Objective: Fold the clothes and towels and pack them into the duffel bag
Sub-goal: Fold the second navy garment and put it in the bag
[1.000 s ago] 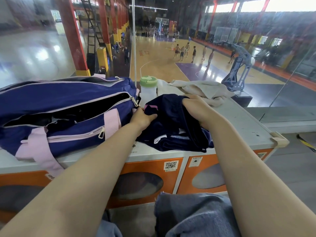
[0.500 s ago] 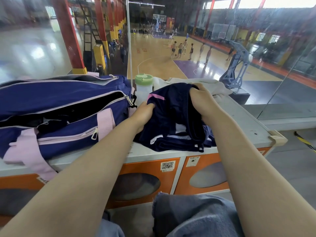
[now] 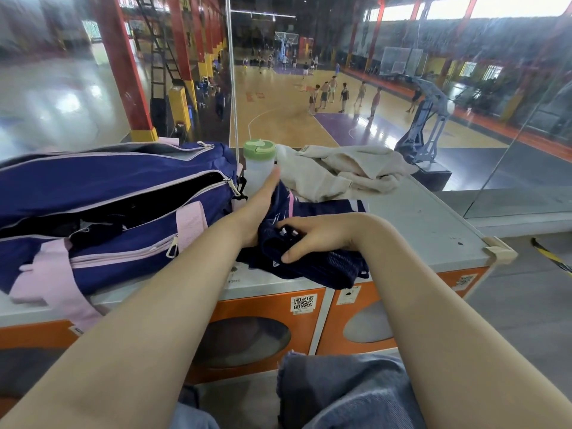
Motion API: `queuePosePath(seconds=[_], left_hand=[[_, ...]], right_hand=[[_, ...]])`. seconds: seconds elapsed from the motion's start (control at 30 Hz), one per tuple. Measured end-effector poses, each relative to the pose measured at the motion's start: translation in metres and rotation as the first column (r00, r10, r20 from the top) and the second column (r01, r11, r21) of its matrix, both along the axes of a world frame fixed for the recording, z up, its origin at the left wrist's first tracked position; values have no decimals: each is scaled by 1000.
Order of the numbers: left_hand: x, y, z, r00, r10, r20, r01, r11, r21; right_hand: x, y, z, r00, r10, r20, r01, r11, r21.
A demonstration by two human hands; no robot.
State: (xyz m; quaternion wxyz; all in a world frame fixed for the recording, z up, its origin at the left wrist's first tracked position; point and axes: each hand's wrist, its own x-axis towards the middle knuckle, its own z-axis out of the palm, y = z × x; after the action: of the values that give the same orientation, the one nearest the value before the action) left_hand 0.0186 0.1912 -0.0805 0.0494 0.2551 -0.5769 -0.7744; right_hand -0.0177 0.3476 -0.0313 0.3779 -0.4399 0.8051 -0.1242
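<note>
The soft navy duffel bag [image 3: 102, 205], pink-strapped, lies unzipped at nine o'clock with dark fabric seemingly already inside. At one o'clock a nubby cream towel [image 3: 340, 171] waits rumpled, unfolded. At centre, the slippery navy mesh garment [image 3: 312, 243] is half-gathered: the right hand [image 3: 312, 236] pinches its near edge while the left hand [image 3: 263, 196] lies flat, fingers straight, against its side.

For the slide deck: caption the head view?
Both hands fold a navy garment beside the open navy-and-pink duffel bag.
</note>
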Motion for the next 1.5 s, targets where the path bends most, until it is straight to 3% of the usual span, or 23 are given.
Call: queuePosePath(seconds=[0.1, 0.23, 0.33, 0.4, 0.47, 0.63, 0.83, 0.93, 1.1, 1.17, 1.23, 1.37, 1.43, 1.5], left_hand=[[9, 4, -5, 988, -112, 106, 131, 972, -194], [10, 8, -12, 997, -7, 82, 33, 949, -312], [10, 11, -7, 997, 80, 21, -68, 935, -349], [10, 9, 0, 996, 78, -31, -84, 931, -356], [12, 8, 9, 995, 25, -99, -53, 956, -289], [24, 10, 34, 969, -96, -228, 39, 969, -243], [36, 0, 53, 966, -65, -250, -20, 946, -323], [41, -6, 58, 969, -65, -237, -28, 928, -370], [45, -7, 73, 968, -1, -251, -102, 913, -395], [46, -5, 82, 962, 47, -270, -165, 886, -433], [45, 3, 92, 954, 86, -288, -232, 819, -525], [40, 34, 104, 934, 79, -348, -331, 558, -761], [36, 53, 96, 941, 15, -337, -314, 408, -857], [33, 68, 83, 947, -70, -313, -269, 358, -894]], right_hand=[[-6, 4, -3, 988, -13, 153, 24, 997, -69], [-26, 13, -10, 962, -197, 192, 243, 934, -262], [-48, 17, -18, 887, -453, 88, 437, 763, -477], [-59, 19, -23, 826, -564, 1, 455, 665, -592], [-64, 22, -24, 813, -580, -48, 415, 636, -651], [-62, 27, -5, 900, -415, -135, 237, 724, -648], [-65, 43, 14, 927, -332, -177, 264, 909, -323], [-62, 54, 22, 907, -373, -194, 316, 909, -271], [-52, 57, 41, 838, -471, -275, 370, 861, -348], [-47, 53, 50, 834, -532, -145, 435, 796, -421], [-42, 48, 55, 792, -605, 84, 559, 662, -499], [-26, 34, 62, 664, -591, 458, 734, 396, -552], [-20, 27, 63, 624, -523, 581, 775, 319, -546], [-15, 22, 61, 603, -477, 639, 794, 290, -534]])
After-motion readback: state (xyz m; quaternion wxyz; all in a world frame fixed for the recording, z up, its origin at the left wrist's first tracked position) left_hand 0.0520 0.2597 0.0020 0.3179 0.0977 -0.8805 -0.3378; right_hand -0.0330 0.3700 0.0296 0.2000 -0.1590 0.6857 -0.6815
